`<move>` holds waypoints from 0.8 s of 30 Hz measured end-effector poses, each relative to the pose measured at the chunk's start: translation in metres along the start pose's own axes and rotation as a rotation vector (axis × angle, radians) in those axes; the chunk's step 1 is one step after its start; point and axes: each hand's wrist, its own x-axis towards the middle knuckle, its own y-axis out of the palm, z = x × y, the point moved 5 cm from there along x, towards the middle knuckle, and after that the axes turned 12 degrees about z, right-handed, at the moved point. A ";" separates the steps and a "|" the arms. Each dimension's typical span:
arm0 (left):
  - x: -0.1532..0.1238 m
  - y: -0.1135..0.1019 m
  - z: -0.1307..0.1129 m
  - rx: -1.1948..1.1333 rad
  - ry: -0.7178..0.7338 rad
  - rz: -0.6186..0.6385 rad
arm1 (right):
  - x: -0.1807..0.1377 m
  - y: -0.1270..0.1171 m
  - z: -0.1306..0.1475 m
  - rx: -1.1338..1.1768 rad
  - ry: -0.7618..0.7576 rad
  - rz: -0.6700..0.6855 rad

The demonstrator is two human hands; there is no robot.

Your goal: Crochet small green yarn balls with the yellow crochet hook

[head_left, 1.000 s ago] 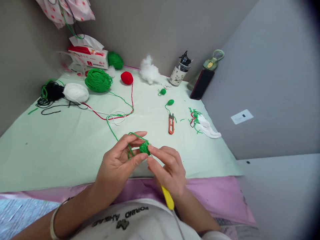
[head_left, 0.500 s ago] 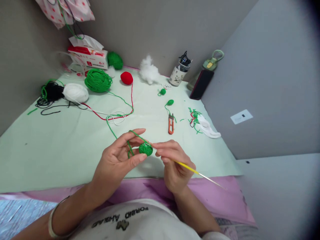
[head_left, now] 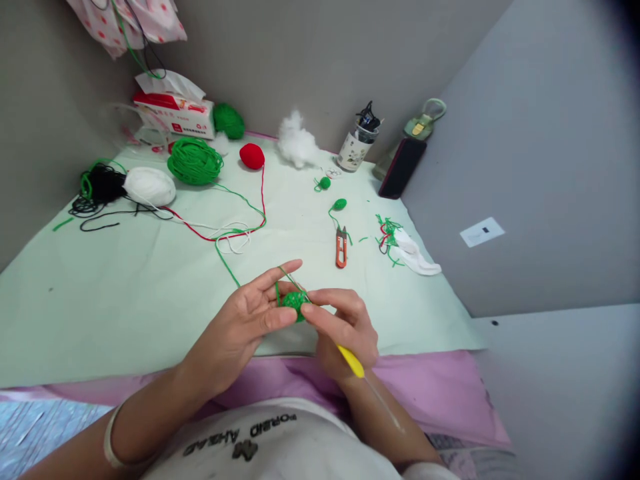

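Note:
Between its thumb and fingers my left hand (head_left: 250, 317) pinches a small green crochet piece (head_left: 294, 303). Green yarn (head_left: 227, 265) runs from the table to this hand and passes over its raised index finger. My right hand (head_left: 347, 327) is closed around a crochet hook with a yellow grip (head_left: 351, 362). The hook's tip meets the upper right edge of the piece, and its thin metal rear end points down toward my forearm. My right thumb and index fingertips touch or nearly touch the piece.
Orange thread snips (head_left: 341, 250) and a small green crochet piece (head_left: 340, 204) lie ahead. Left stand green (head_left: 195, 161), white (head_left: 150, 186) and red (head_left: 252, 156) yarn balls. White stuffing (head_left: 297, 141), a pen jar (head_left: 357, 148), a phone (head_left: 402, 168) and yarn scraps (head_left: 389, 233) lie farther right.
The hook has swung steeper, its rear end moving down and left. My right hand has turned and closed in on the piece. Both hands have shifted slightly.

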 end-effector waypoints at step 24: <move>-0.002 -0.015 -0.015 0.272 0.044 -0.057 | 0.020 -0.013 -0.016 0.738 0.406 -0.006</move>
